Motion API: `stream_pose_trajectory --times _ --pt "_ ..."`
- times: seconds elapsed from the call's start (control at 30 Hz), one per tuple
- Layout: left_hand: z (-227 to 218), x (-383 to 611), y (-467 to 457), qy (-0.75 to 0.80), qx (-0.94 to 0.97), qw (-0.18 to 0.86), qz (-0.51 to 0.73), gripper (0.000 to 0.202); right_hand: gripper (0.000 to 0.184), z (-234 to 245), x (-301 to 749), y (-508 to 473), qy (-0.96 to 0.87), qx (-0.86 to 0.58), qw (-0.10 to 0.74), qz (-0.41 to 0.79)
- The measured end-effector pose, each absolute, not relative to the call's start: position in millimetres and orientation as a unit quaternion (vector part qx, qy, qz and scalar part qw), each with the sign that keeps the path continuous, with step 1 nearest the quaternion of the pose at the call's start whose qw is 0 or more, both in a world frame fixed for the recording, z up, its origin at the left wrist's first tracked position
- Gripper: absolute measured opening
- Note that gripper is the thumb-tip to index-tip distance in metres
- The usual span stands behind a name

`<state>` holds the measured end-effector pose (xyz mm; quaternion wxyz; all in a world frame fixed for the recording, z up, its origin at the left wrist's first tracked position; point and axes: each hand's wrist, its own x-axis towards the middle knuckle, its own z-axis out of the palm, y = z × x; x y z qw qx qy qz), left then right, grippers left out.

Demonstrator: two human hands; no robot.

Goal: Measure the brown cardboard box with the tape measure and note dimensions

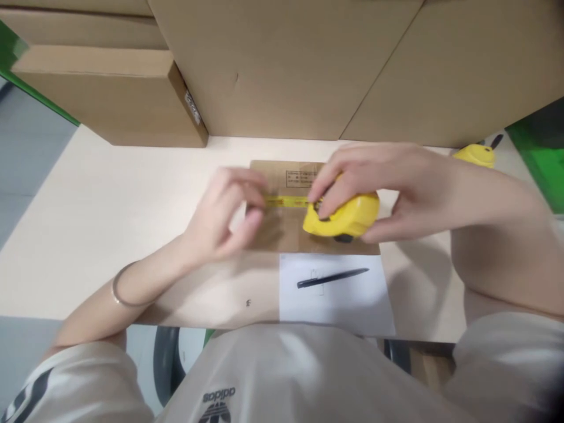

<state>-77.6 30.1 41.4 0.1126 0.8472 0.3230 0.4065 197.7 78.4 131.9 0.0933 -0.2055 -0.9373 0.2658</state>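
My right hand (370,182) is wrapped around a yellow tape measure (352,214), held above a flat brown cardboard box (288,232). A short length of yellow tape blade (286,201) runs out of the case to the left across the box. At the free end of that blade, the fingers and thumb of my left hand (231,208) close in a pinch, slightly blurred. Printed text in a frame shows on the box top, partly covered by my right hand. Against the near side of the box lies a white sheet of paper (343,308) with a small drawing, and a black pen (332,278) rests on it.
Large cardboard boxes (282,70) stand along the back of the pale table (88,235). A smaller carton (110,106) leans at the back left. Another yellow tool (478,154), partly hidden by my right arm, sits at the back right. Green panels (535,153) edge the sides.
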Motion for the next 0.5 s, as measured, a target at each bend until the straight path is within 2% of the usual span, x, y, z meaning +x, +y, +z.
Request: stream_pose_trajectory --times 0.07,0.17,0.23,0.4,0.5 --pt "50.0 -61.5 10.7 0.233 0.906 0.064 0.347 0.019 0.022 128.4 214.0 72.2 -0.928 -0.212 0.057 0.302" --pt "43.0 -38.8 -6.5 0.232 0.926 0.02 0.296 0.032 0.019 118.8 220.4 66.4 -0.919 -0.208 0.01 0.334" --pt "32.8 -31.8 -7.8 0.221 0.932 -0.002 0.286 0.035 0.02 114.8 217.4 66.8 -0.923 -0.191 0.009 0.335" --pt "23.1 -34.9 1.4 0.173 0.939 -0.075 0.287 0.033 0.021 115.7 209.0 80.0 -0.935 -0.157 -0.022 0.316" --pt "27.8 -34.2 1.4 0.166 0.946 -0.104 0.26 0.043 0.02 114.6 209.7 98.7 -0.947 -0.223 0.005 0.233"
